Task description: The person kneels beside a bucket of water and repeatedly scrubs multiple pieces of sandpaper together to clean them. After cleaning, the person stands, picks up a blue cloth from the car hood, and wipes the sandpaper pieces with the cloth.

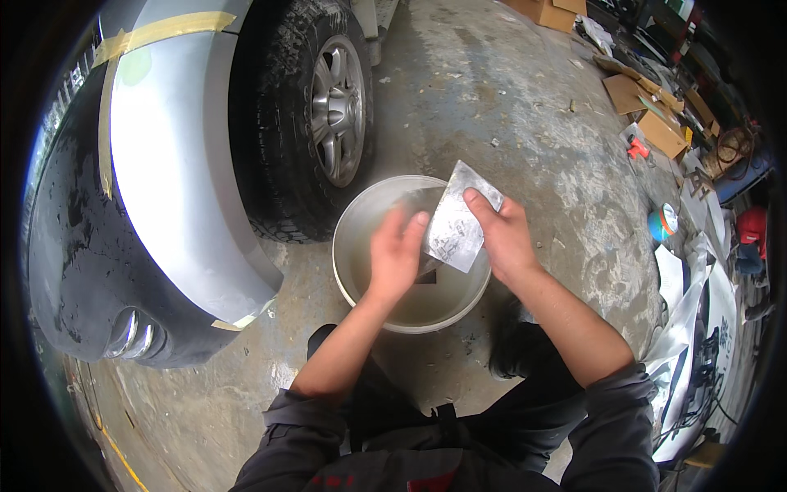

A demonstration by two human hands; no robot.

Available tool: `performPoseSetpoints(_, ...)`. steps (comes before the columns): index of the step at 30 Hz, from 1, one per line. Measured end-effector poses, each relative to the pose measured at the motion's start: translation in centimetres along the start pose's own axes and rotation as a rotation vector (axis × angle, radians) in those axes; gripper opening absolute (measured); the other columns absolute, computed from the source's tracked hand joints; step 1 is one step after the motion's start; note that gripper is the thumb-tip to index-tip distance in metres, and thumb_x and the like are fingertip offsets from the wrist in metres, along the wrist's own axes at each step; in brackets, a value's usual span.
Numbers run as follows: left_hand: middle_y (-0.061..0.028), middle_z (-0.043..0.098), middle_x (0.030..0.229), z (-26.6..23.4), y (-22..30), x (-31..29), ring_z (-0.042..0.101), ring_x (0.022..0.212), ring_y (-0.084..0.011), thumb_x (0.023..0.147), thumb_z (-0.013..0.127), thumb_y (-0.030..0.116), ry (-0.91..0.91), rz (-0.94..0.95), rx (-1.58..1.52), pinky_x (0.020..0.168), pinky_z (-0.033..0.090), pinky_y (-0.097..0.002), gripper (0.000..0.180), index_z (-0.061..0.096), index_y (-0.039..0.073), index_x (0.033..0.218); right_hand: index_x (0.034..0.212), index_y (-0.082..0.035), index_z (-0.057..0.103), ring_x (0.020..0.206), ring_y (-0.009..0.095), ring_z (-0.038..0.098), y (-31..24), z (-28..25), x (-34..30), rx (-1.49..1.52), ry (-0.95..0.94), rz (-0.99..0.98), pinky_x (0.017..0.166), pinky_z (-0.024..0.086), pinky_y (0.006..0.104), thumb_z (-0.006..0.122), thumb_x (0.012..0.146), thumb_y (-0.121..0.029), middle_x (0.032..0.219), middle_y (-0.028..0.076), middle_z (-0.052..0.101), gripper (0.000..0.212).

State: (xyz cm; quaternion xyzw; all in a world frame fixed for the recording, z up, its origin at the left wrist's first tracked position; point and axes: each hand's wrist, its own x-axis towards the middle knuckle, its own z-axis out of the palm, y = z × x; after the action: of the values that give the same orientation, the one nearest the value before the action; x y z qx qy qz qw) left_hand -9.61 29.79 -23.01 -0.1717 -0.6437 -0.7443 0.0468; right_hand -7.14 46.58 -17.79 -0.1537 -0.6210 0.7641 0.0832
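My right hand [510, 236] grips a grey-white rectangular sheet [461, 220] by its right side, thumb on the face. Dark smudges mark the sheet's lower part; its exact kind is unclear. To its left, my left hand [395, 252] hangs above the bucket, thumb apart from its motion-blurred fingers, with nothing visible in it. Beneath both hands stands a round whitish bucket [343, 275] with cloudy liquid inside. A small dark piece [427, 278] shows within the bucket, partly hidden by the sheet.
Left of the bucket are a car's wheel [334, 111] and a silver fender [176, 164] edged with masking tape [164, 34]. A dark bumper [98, 246] curves beside it. Cardboard boxes [660, 131], a blue can [662, 222] and white sheeting [684, 303] lie to the right.
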Motion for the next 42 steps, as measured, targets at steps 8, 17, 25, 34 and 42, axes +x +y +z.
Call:
performPoseSetpoints(8,0.0029,0.064,0.099,-0.7,0.2,0.0,0.052,0.090,-0.0058,0.104,0.065,0.014,-0.112,0.048,0.151,0.081,0.045,-0.0231,0.020,0.069,0.000,0.117,0.113,0.003,0.073,0.083,0.009,0.064,0.9,0.3,-0.3,-0.146,-0.122,-0.166,0.075,0.053,0.0296,0.067,0.101,-0.019,0.094,0.004,0.075,0.025)
performPoseSetpoints(17,0.0024,0.065,0.102,-1.4,0.7,0.3,0.052,0.092,-0.0057,0.103,0.065,0.011,-0.188,-0.096,0.105,0.083,0.046,-0.0234,0.021,0.068,0.000,0.121,0.104,0.003,0.072,0.079,0.007,0.061,0.9,1.0,0.9,-0.450,-0.149,-0.292,0.071,0.051,0.0274,0.070,0.100,-0.021,0.087,0.000,0.072,0.024)
performPoseSetpoints(25,-0.0029,0.069,0.110,-2.0,1.0,0.5,0.060,0.101,-0.0132,0.102,0.066,0.013,-0.257,-0.155,0.129,0.091,0.049,-0.0295,0.029,0.068,0.002,0.129,0.109,0.002,0.072,0.083,0.010,0.066,-0.6,0.6,1.3,-0.534,-0.370,-0.305,0.076,0.054,0.0317,0.067,0.101,-0.023,0.092,0.005,0.075,0.027)
performPoseSetpoints(34,-0.0084,0.044,0.158,-2.0,2.5,-0.1,0.047,0.143,-0.0266,0.107,0.038,0.061,-0.443,-0.526,-0.803,0.115,0.043,-0.0452,0.074,0.032,0.012,0.162,0.114,0.002,0.071,0.088,0.009,0.066,0.6,0.5,0.9,-0.539,-0.513,-0.514,0.080,0.054,0.0315,0.066,0.101,-0.022,0.100,0.007,0.075,0.027)
performPoseSetpoints(42,-0.0102,0.042,0.162,-1.9,3.2,0.4,0.047,0.143,-0.0332,0.100,0.035,0.075,-0.449,-0.602,-0.922,0.115,0.042,-0.0525,0.087,0.027,0.019,0.165,0.108,0.001,0.073,0.069,0.009,0.066,0.1,1.0,0.3,-0.719,-0.472,-0.766,0.064,0.054,0.0321,0.066,0.100,-0.023,0.081,0.007,0.076,0.026)
